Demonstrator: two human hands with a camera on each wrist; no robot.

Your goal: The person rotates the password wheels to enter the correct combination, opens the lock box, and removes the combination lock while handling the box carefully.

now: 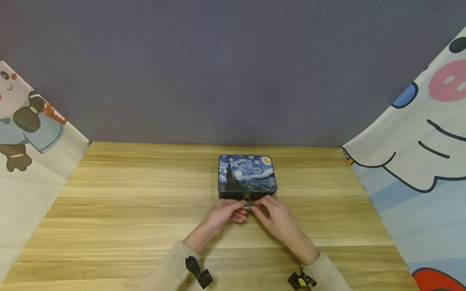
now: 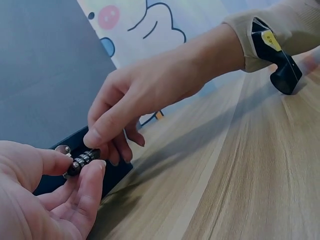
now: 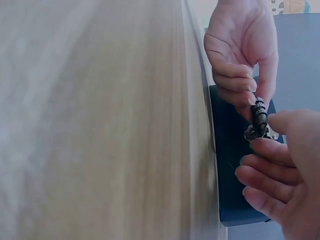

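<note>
A small combination padlock with a row of number dials is at the front of a flat dark box, whose lid carries a starry night painting. Its shackle stands up by the box's metal clasp; whether it is locked or loose I cannot tell. My left hand pinches one end of the padlock between thumb and fingers. At the other end, the thumb and forefinger of my right hand hold it. In the right wrist view the padlock sits between both hands, the box's side behind it.
The box stands on a wooden table, towards its far side. A grey wall rises behind the table. Printed cartoon cloths hang at left and right. Black straps sit on both sleeves.
</note>
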